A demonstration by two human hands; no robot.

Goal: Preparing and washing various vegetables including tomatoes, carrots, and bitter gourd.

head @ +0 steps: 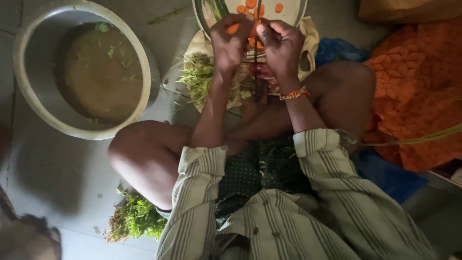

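Two hands [230,41], two metal bowls [29,101]

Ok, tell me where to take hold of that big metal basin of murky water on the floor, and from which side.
Take the metal basin by its rolled rim, both hands on opposite sides, coming from above. The rim is wide and bare all round, the wall below slopes inward, and the basin holds water, so an even two-sided hold should keep it level.

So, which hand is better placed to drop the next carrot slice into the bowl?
Left, probably. The left hand holds the carrot at the bowl rim, while the right hand steadies it against the upright blade.
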